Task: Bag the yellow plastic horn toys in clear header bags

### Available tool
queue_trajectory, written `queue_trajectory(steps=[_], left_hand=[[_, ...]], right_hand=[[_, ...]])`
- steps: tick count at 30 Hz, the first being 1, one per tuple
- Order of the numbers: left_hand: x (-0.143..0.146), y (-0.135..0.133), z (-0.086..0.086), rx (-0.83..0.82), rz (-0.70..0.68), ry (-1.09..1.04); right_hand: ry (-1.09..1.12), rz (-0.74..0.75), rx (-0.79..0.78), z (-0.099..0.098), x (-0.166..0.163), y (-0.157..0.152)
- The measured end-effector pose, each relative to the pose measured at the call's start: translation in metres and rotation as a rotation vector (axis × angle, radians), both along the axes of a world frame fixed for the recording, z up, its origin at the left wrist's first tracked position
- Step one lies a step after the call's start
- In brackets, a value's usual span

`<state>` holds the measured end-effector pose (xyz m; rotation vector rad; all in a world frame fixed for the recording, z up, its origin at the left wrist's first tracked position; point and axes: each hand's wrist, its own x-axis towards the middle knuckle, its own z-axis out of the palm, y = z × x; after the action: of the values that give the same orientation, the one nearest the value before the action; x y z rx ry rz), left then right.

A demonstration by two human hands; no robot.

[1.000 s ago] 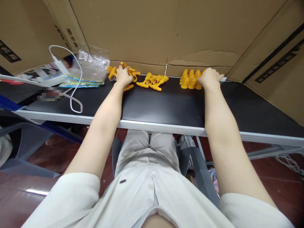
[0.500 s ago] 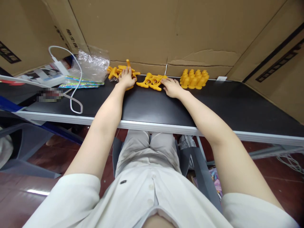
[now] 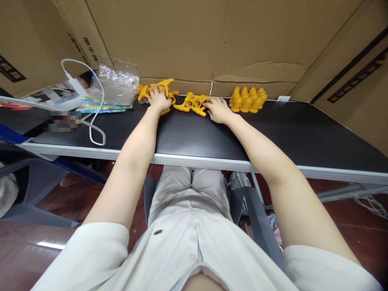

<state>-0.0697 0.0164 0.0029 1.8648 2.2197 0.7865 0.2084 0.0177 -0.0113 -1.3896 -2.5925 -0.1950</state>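
Observation:
Three groups of small yellow plastic parts lie along the far edge of a black table (image 3: 194, 137). My left hand (image 3: 158, 100) rests on the left pile of yellow parts (image 3: 144, 91), its fingers curled around one long piece. At the right end of the middle pile of yellow parts (image 3: 192, 103), the fingers of my right hand (image 3: 217, 110) touch it and pinch at a piece. A neat cluster of upright yellow parts (image 3: 247, 100) stands to the right, untouched.
Cardboard sheets (image 3: 188, 40) wall the back and right of the table. At the left lie a crumpled clear plastic bag (image 3: 117, 84), a white charger with cable (image 3: 79, 87) and coloured packets (image 3: 100, 107). A small white label (image 3: 283, 98) lies at the back right.
My right hand left the upright cluster on the right and moved left to the middle pile. My left hand stayed on the left pile, shifting a long piece in its fingers.

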Motion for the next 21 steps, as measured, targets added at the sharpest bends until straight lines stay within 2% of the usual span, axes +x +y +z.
queue_trajectory(steps=[9,13,18,21], left_hand=[[-0.002,0.007,-0.005,-0.058,-0.011,0.013],[-0.001,0.008,-0.004,0.045,-0.046,0.005],[0.013,0.001,0.007,0.241,-0.186,0.028],[0.027,-0.003,0.012,0.306,-0.345,0.028]], right_hand=[[0.037,-0.054,0.010,-0.004,0.013,0.011],[0.006,-0.040,0.058,-0.003,0.018,0.016],[-0.002,-0.027,0.084,0.006,0.018,0.010],[0.025,-0.054,0.086,0.017,0.015,-0.001]])
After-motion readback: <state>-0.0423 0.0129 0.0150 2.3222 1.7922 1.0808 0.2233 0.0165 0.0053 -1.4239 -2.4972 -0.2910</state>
